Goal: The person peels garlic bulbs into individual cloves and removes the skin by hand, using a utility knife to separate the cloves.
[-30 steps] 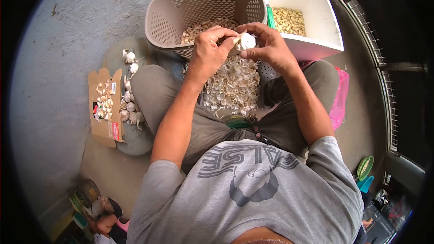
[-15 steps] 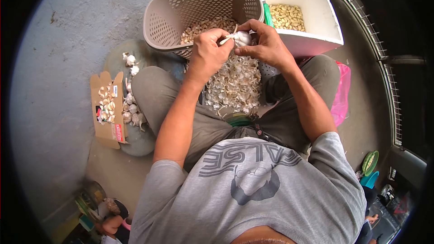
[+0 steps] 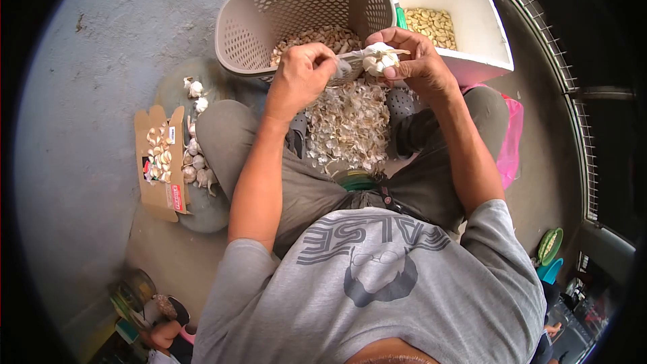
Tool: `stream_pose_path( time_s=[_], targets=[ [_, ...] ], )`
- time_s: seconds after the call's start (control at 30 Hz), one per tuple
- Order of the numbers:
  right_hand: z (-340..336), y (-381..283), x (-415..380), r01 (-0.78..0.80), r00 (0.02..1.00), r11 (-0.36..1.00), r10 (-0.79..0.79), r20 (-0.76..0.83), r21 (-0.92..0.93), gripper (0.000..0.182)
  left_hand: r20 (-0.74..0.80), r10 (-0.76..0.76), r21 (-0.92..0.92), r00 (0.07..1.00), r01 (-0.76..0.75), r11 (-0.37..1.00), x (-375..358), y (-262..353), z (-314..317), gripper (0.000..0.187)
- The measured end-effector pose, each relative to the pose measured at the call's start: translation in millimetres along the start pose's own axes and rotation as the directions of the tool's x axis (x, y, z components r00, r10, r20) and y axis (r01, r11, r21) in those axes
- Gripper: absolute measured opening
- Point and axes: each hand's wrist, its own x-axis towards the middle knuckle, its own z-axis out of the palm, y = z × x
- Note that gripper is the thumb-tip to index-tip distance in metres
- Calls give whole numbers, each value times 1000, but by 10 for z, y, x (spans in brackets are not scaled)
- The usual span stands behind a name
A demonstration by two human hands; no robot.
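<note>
Over the near rim of the perforated basket, my right hand grips a white garlic bulb between thumb and fingers, its dry stalk pointing right. My left hand is closed in a pinch just left of the bulb, apart from it. A thin, pale, blurred piece of garlic skin hangs at its fingertips. Loose garlic cloves lie inside the basket. Below the hands, a heap of garlic skins lies between my feet.
A white box at the upper right holds peeled cloves. On the left are whole garlic bulbs and a cardboard piece bearing cloves. A pink plastic bag lies by my right knee. Another person is at lower left.
My hands have moved apart. The left has pulled away leftward from the bulb with a bit of skin, while the right has turned the bulb so its stalk points right.
</note>
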Motion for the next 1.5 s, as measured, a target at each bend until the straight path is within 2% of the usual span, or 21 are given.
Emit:
stream_pose_path(
  time_s=[0.03, 0.07, 0.17, 0.2, 0.3, 0.33, 0.47, 0.57, 0.67, 0.73, 0.87, 0.93, 1.07, 1.13, 1.23, 1.3, 1.37, 1.4, 1.47, 1.5],
  targets=[
    [-11, 14, -7, 4, 1000, 1000, -4, 0, 29, 54, 84, 23, -23, 996, -21, 1000, -9, -4, -35, 17],
    [-53, 64, 4, 18, 998, 999, -21, 54, 43, 54, 223, -21, 31, 975, 14, 999, 5, -42, -50, 22],
    [68, 16, -3, 3, 999, 999, -5, -53, -47, 53, 234, -12, -73, 972, 30, 997, -9, 22, 19, 29],
    [58, 24, -2, 3, 999, 998, -6, -45, -61, 53, 240, -10, -105, 971, 37, 994, -16, 41, 33, 31],
    [19, 62, 25, 9, 1000, 995, -11, -23, -103, 50, 142, 68, -247, 988, -32, 969, -7, 74, 36, 32],
    [30, 81, 44, 13, 1000, 993, -14, -15, -117, 50, 116, 87, -266, 989, -53, 963, 1, 69, 52, 28],
    [117, 166, 80, 2, 999, 975, -12, -41, -224, 49, 56, 14, -192, 998, -3, 981, -21, 58, 154, 16],
    [54, 168, 74, -15, 1000, 1000, 15, 11, -21, 48, 26, 34, -114, 999, -31, 993, -25, 56, 131, 14],
    [50, 125, 70, -35, 999, 997, 34, 19, 72, 49, 40, 66, -2, 997, -66, 998, -27, 57, 95, 14],
    [92, 117, 74, -6, 1000, 999, 6, -20, 38, 49, 55, 87, 8, 995, -87, 996, -12, 21, 102, 15],
    [85, 143, 100, 14, 999, 999, -16, -36, -36, 50, -31, 47, -151, 998, -51, 987, -1, 58, 157, 19],
    [74, 198, 107, 30, 997, 990, -40, -69, -141, 50, -31, 1, -179, 1000, -6, 984, 6, 104, 170, 21],
    [142, 259, 112, 142, 977, 900, -193, -86, -413, 52, -22, -100, -434, 995, 80, 897, 9, 46, 261, 21],
    [267, 220, 65, 126, 967, 863, -218, -135, -490, 53, -32, -119, -538, 992, 83, 839, 15, 12, 293, 19],
    [308, 207, 41, 123, 955, 786, -260, -144, -605, 51, -129, -67, -260, 989, 31, 965, 13, 9, 325, 15],
    [311, 185, 23, 117, 956, 739, -264, -125, -663, 50, -126, -53, -247, 991, 21, 969, -1, 26, 330, 14],
    [223, 178, 39, 74, 975, 877, -163, -149, -474, 48, -77, -73, -287, 994, 48, 957, -9, 28, 301, 14],
    [190, 165, 47, 48, 982, 928, -111, -152, -369, 47, -56, -49, -194, 997, 37, 980, -11, 27, 277, 14],
    [146, 128, 45, 102, 987, 981, -121, -109, -164, 45, -9, -4, -5, 1000, 4, 1000, 2, 26, 242, 15],
    [134, 104, 50, 125, 988, 990, -130, -86, -60, 44, -28, -1, -56, 1000, -1, 998, 11, 16, 255, 15]
  ],
)
